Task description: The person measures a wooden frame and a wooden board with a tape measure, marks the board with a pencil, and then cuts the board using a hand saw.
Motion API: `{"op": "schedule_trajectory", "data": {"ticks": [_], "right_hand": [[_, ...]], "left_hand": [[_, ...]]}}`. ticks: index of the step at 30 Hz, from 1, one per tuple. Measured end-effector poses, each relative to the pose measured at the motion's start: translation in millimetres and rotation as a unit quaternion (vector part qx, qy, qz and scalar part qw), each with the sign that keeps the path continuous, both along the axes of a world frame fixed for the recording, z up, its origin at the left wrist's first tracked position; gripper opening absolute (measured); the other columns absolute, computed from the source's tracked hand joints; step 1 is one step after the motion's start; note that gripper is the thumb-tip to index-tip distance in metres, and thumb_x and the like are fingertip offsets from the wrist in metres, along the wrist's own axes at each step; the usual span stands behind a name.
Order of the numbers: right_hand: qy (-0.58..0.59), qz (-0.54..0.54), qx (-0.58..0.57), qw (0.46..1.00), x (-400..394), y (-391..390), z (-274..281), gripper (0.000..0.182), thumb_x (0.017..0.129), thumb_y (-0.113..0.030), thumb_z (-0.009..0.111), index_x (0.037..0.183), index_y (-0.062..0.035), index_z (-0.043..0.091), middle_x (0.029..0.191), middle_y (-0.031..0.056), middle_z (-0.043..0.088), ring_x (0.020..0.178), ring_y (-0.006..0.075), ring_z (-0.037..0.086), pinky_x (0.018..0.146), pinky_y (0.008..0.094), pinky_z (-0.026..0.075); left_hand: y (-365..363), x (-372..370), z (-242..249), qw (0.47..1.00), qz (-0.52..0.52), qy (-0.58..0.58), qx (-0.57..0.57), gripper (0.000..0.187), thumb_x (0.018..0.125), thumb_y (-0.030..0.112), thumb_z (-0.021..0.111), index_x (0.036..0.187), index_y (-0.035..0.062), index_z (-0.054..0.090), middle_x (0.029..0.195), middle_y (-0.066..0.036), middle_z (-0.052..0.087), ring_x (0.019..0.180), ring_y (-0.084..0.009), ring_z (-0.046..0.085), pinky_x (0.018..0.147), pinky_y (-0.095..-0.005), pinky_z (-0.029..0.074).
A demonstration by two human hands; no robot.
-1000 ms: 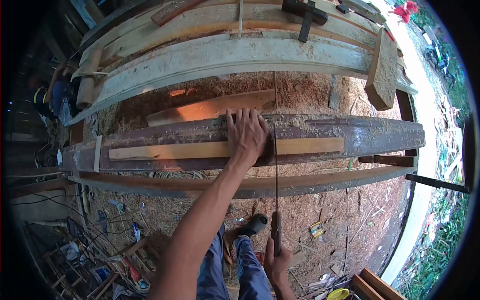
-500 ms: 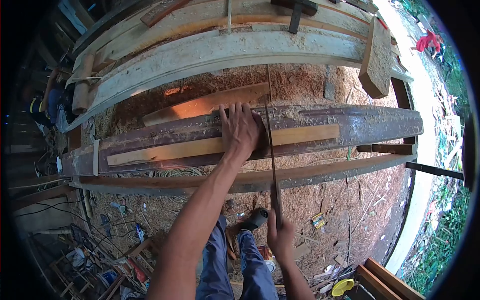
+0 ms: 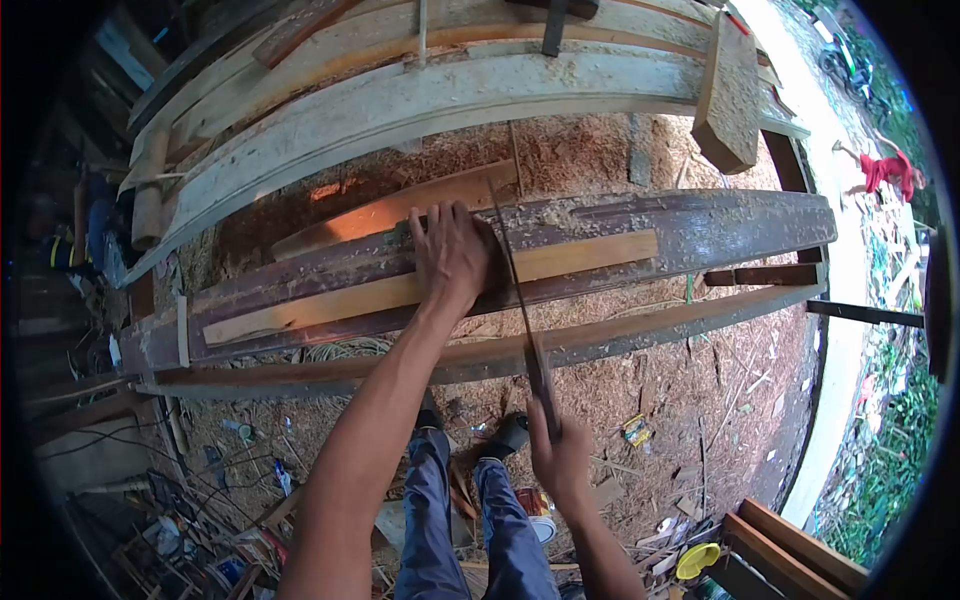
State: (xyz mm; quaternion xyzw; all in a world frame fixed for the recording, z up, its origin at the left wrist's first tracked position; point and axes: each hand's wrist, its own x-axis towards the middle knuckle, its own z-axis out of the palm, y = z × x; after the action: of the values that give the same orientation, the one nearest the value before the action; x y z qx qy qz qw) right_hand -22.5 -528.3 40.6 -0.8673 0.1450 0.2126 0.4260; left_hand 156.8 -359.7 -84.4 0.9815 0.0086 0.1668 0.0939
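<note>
My right hand point(image 3: 561, 455) is closed around the handle of a handsaw point(image 3: 522, 305), whose long thin blade points away from me across the plank. Just left of the blade, my left hand point(image 3: 449, 255) bears down with bent fingers, gripping a dark piece of wood point(image 3: 494, 262) mostly hidden beneath the palm. A pale wooden strip point(image 3: 590, 255) runs under this hand and the blade, along a wide dark plank point(image 3: 735, 232) strewn with shavings. The saw's toe reaches past the plank's far edge.
Beyond the plank lies a loose board point(image 3: 400, 210) on sawdust. Farther back, a long pale beam point(image 3: 400, 115) carries a thick wood block point(image 3: 728, 105). A narrow beam point(image 3: 620, 325) crosses nearer my legs. A tin can point(image 3: 538, 522) stands by my foot. A person in red point(image 3: 890, 175) is outside at right.
The saw has swung, its toe now leaning farther left. My left hand keeps its place on the wood. The whole view has shifted and turned slightly.
</note>
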Motion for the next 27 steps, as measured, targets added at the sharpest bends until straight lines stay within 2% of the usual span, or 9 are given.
{"op": "schedule_trajectory", "data": {"ticks": [1, 3, 4, 7, 12, 19, 21, 23, 27], "right_hand": [[-0.003, -0.004, -0.001, 1.0, -37, -8, -4, 0.031, 0.092, -0.026, 0.058, 0.094, 0.0041, 0.065, 0.061, 0.0208, 0.06, 0.054, 0.0326, 0.064, 0.05, 0.0412, 0.045], [-0.132, -0.043, 0.031, 0.99, -91, -18, -27, 0.042, 0.094, -0.033, 0.057, 0.074, 0.0046, 0.062, 0.051, 0.0127, 0.052, 0.045, 0.015, 0.053, 0.045, 0.0348, 0.038], [-0.117, -0.037, 0.023, 0.992, -77, -11, -22, 0.036, 0.093, -0.03, 0.059, 0.084, 0.0039, 0.065, 0.055, 0.0152, 0.056, 0.05, 0.0176, 0.061, 0.048, 0.0346, 0.043], [-0.07, -0.031, 0.032, 0.997, 17, 15, -25, 0.033, 0.092, -0.028, 0.059, 0.091, 0.0037, 0.067, 0.054, 0.0157, 0.056, 0.05, 0.0188, 0.062, 0.049, 0.0365, 0.044], [-0.089, -0.081, 0.055, 0.991, -57, -2, -10, 0.036, 0.092, -0.031, 0.058, 0.085, 0.0039, 0.067, 0.05, 0.0164, 0.052, 0.044, 0.0219, 0.057, 0.047, 0.0371, 0.042], [-0.075, -0.078, 0.073, 0.991, 26, 28, -15, 0.034, 0.091, -0.029, 0.06, 0.083, 0.0036, 0.067, 0.052, 0.0195, 0.054, 0.046, 0.0283, 0.059, 0.048, 0.0384, 0.043], [-0.104, -0.077, 0.06, 0.99, -15, 14, -15, 0.036, 0.091, -0.028, 0.06, 0.077, 0.0038, 0.065, 0.053, 0.0205, 0.054, 0.046, 0.0298, 0.059, 0.047, 0.0389, 0.042], [-0.103, -0.047, 0.035, 0.993, -54, -2, -4, 0.033, 0.09, -0.025, 0.061, 0.079, 0.0053, 0.064, 0.062, 0.0249, 0.057, 0.06, 0.0398, 0.062, 0.053, 0.0409, 0.047], [-0.065, -0.043, 0.024, 0.997, -31, -2, -7, 0.032, 0.09, -0.026, 0.062, 0.081, 0.0048, 0.065, 0.058, 0.0242, 0.055, 0.058, 0.0385, 0.062, 0.054, 0.0409, 0.047]], "left_hand": [[-4, 1, 6, 1.0, -0.004, -0.003, -0.001, 0.028, 0.09, 0.02, 0.046, 0.104, -0.0028, 0.056, 0.101, -0.019, 0.058, 0.106, -0.0328, 0.054, 0.107, -0.0529, 0.027], [-7, 6, 22, 0.999, 0.035, 0.024, -0.029, 0.015, 0.087, 0.017, 0.051, 0.091, 0.0029, 0.055, 0.092, -0.015, 0.057, 0.098, -0.0302, 0.054, 0.101, -0.0496, 0.032], [-7, 6, 21, 0.999, 0.036, 0.011, -0.021, 0.015, 0.088, 0.017, 0.05, 0.09, 0.0032, 0.055, 0.092, -0.015, 0.056, 0.098, -0.03, 0.054, 0.101, -0.0493, 0.032], [-4, 2, 23, 0.999, 0.006, 0.034, -0.033, 0.016, 0.088, 0.018, 0.049, 0.091, 0.0032, 0.055, 0.093, -0.014, 0.056, 0.098, -0.0295, 0.054, 0.101, -0.049, 0.031], [-5, 5, 23, 0.999, 0.021, 0.034, -0.023, 0.018, 0.088, 0.02, 0.049, 0.094, 0.0036, 0.055, 0.093, -0.014, 0.057, 0.098, -0.0291, 0.054, 0.101, -0.048, 0.031], [-5, 7, 20, 0.998, 0.009, 0.058, -0.026, 0.022, 0.088, 0.021, 0.048, 0.093, 0.0013, 0.057, 0.094, -0.016, 0.058, 0.099, -0.0306, 0.054, 0.102, -0.0511, 0.031], [-4, 5, 18, 0.999, 0.011, 0.05, -0.014, 0.022, 0.088, 0.021, 0.048, 0.092, 0.0014, 0.056, 0.092, -0.016, 0.058, 0.099, -0.0305, 0.054, 0.102, -0.0512, 0.031], [-8, 7, 20, 0.998, 0.02, 0.055, -0.015, 0.021, 0.089, 0.021, 0.047, 0.092, 0.0016, 0.056, 0.092, -0.016, 0.058, 0.099, -0.0304, 0.054, 0.102, -0.0516, 0.031], [-7, 4, 26, 0.998, 0.015, 0.066, -0.019, 0.021, 0.09, 0.02, 0.045, 0.091, 0.0015, 0.055, 0.092, -0.015, 0.057, 0.099, -0.0303, 0.054, 0.103, -0.0516, 0.031]]}}
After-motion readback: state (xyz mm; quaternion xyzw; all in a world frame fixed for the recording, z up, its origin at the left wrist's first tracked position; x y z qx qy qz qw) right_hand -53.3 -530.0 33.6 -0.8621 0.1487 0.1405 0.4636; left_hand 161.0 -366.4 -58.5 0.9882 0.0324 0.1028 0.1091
